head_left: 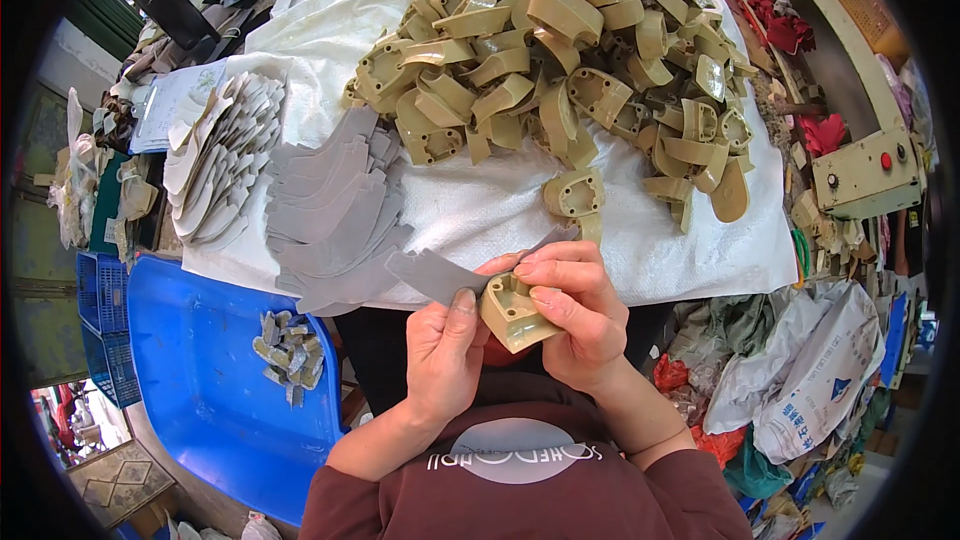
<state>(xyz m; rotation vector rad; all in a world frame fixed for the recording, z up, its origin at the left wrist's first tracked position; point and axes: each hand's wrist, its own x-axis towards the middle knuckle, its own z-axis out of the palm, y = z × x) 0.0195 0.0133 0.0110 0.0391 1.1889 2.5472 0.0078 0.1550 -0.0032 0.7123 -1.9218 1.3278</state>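
Just beyond my chest, both hands work on one tan plastic shoe heel (513, 318), its holed face turned up. A curved grey strip (435, 274) runs behind and against the heel, its broad end sticking out to the left. My left hand (446, 348) is closed, thumb pressing the strip by the heel's left side. My right hand (582, 312) grips the heel from the right, with fingertips along its top edge and the strip. Some fingers are hidden behind the heel. Slightly farther off lies another tan heel (575, 194) on the white woven sheet (470, 202).
A large heap of tan heels (560, 40) covers the far table. Fanned grey strips (335, 205) and paler strips (222, 165) lie at left. Below them stands a blue tub (225, 420) holding small pieces (290, 352). A control box (868, 175) and white sacks (815, 380) are at right.
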